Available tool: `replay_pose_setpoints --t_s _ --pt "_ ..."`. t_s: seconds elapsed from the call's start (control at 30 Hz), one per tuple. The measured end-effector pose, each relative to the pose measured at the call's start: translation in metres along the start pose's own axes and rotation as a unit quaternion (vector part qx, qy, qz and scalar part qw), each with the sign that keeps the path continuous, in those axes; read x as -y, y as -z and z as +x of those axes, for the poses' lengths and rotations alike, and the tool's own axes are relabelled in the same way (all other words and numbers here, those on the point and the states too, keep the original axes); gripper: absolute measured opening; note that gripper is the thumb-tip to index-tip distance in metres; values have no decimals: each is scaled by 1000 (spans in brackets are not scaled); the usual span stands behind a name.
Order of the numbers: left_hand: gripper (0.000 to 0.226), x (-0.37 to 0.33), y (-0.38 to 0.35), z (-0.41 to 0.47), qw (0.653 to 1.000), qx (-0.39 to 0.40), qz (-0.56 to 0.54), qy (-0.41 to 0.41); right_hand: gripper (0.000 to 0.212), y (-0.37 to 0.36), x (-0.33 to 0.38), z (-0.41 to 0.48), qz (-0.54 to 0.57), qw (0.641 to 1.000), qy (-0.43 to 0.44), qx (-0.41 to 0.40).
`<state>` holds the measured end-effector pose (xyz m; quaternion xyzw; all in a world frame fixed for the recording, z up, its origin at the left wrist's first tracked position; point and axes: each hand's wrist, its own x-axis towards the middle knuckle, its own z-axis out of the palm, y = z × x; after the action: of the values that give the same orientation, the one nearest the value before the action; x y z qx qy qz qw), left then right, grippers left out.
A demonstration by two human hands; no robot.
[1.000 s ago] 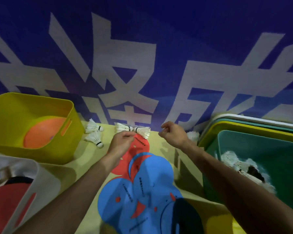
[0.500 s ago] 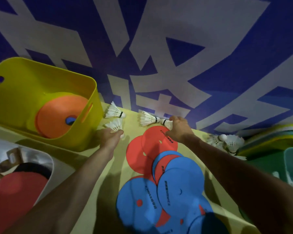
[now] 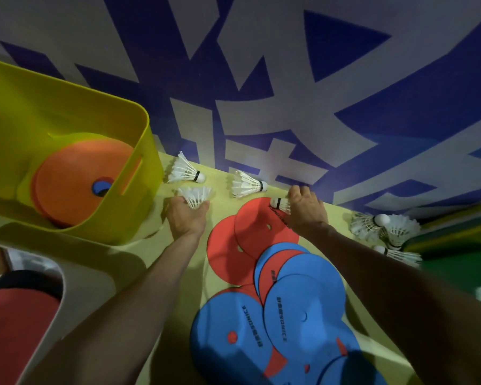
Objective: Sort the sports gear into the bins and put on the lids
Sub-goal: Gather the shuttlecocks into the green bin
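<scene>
My left hand [image 3: 186, 216] grips a white shuttlecock [image 3: 196, 195] by its cork end, feathers fanned upward, just right of the yellow bin [image 3: 139, 126]. My right hand [image 3: 304, 211] holds another shuttlecock [image 3: 279, 203] at the top edge of the red discs [image 3: 257, 229]. Two more shuttlecocks lie loose on the yellow table, one [image 3: 185, 170] beside the bin and one [image 3: 247, 185] near the wall. A cluster of shuttlecocks [image 3: 386, 229] lies at the right. An orange disc [image 3: 75, 176] sits inside the yellow bin.
Blue discs [image 3: 295, 315] overlap the red ones in the middle of the table. A white bin [image 3: 67, 276] holding a red item sits at lower left. Stacked lids and a green bin [image 3: 461, 257] lie at the right edge. A blue-and-white banner wall stands directly behind.
My left hand has closed around the shuttlecock beside the yellow bin, and my right hand has gathered one at the red discs. The view has swung left, away from the green bin.
</scene>
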<state>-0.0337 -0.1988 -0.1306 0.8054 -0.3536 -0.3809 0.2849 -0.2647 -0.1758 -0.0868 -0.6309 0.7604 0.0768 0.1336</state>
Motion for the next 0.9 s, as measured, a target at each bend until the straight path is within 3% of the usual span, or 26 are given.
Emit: replay_pose_setpoints --t_s 0.17,0.47,0.63,0.73,0.83,0.9 --pt "47 -8 11 -26 999 23 -41 -22 67 4 -13 -13 11 1000 -19 14" --pt "36 -52 26 -111 980 142 -118 -80 53 69 -36 -64 251 966 -23 49" --pt "26 -82 35 -168 956 222 -146 -128 50 111 -66 -105 385 922 -26 7" --pt "32 -104 39 -212 942 253 -173 -138 46 133 -91 -140 472 880 -46 -12" --pt "10 -123 35 -257 926 283 -195 -157 44 153 -122 -179 536 842 -54 -36" --pt "18 -132 28 -284 920 300 -191 -166 40 164 -146 -205 554 829 -53 -56"
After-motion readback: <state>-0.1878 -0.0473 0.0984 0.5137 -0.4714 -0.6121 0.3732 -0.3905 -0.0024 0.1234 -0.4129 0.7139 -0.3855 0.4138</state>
